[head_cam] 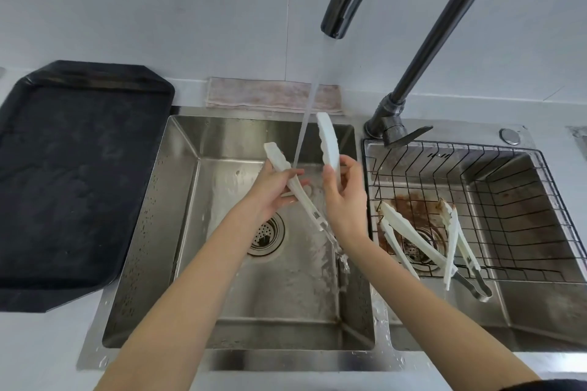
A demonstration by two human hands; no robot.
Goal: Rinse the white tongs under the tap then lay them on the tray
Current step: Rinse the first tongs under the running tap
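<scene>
White tongs are spread wide over the left sink basin, tips pointing up and away from me. My left hand grips the left arm of the tongs; my right hand pinches the right arm. Water streams from the dark tap and falls between the two arms, hitting near my left fingers. The black tray lies on the counter left of the sink with nothing on it.
In the right basin a black wire rack holds two more white tongs, with brown residue around the drain. A folded cloth lies behind the left basin. The tap lever points right.
</scene>
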